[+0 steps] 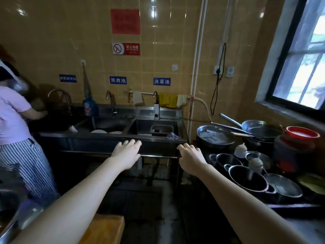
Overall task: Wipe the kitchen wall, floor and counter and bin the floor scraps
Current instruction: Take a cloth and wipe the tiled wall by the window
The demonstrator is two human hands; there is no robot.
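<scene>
Hands both reach forward, palms down, toward the front of the steel sink unit (105,136). The left hand (125,152) has its fingers loosely bent and a little apart, holding nothing; its fingertips lie over the unit's front edge, and contact cannot be confirmed. The right hand (190,157) is likewise slack-fingered and empty, and lies off the unit's right front corner.

A crumpled purplish cloth (172,136) sits on the front rim at the right end of the right basin. It is bunched, so no long axis or heading can be read. It lies beyond both hands, between them in line and nearer the right one, just past that hand's fingertips and apart from them.

Yellow cloths (168,100) hang from a rail that runs left to right along the tiled wall (52,41), behind the basins and well apart from both hands.

The dark floor (149,208) lies below the forearms. The counter (295,206) on the right carries steel bowls (246,178) and pans (215,136). A second person (14,117) stands at the left basin.
</scene>
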